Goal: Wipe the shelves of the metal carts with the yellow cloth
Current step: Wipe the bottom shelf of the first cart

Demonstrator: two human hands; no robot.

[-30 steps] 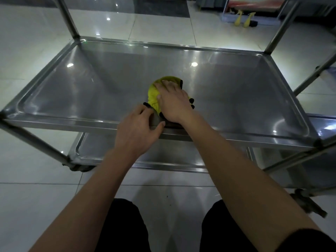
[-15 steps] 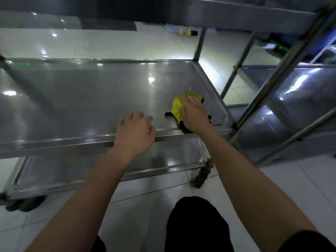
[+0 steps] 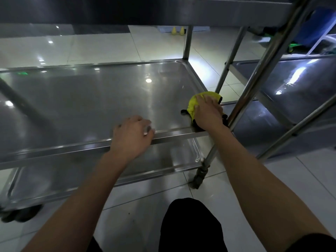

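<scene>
A bunched yellow cloth point(image 3: 192, 104) with black edging lies in the near right corner of the metal cart's middle shelf point(image 3: 91, 99). My right hand point(image 3: 209, 113) lies flat on top of the cloth and presses it down, fingers spread toward the far side. My left hand point(image 3: 131, 135) grips the shelf's front rim left of the cloth, fingers curled over the edge. Below is the cart's lower shelf point(image 3: 163, 160), and the top shelf point(image 3: 163, 10) spans the upper edge of the view.
The cart's front right post point(image 3: 254, 73) rises just right of my right hand, with a caster point(image 3: 199, 177) at its foot. A second metal cart point(image 3: 294, 79) stands close on the right. Two yellow spray bottles point(image 3: 177, 30) sit on the tiled floor far behind.
My right hand has slid the cloth from the shelf's middle front to its near right corner. My view dropped below the top shelf. My left hand has stayed on the front rim.
</scene>
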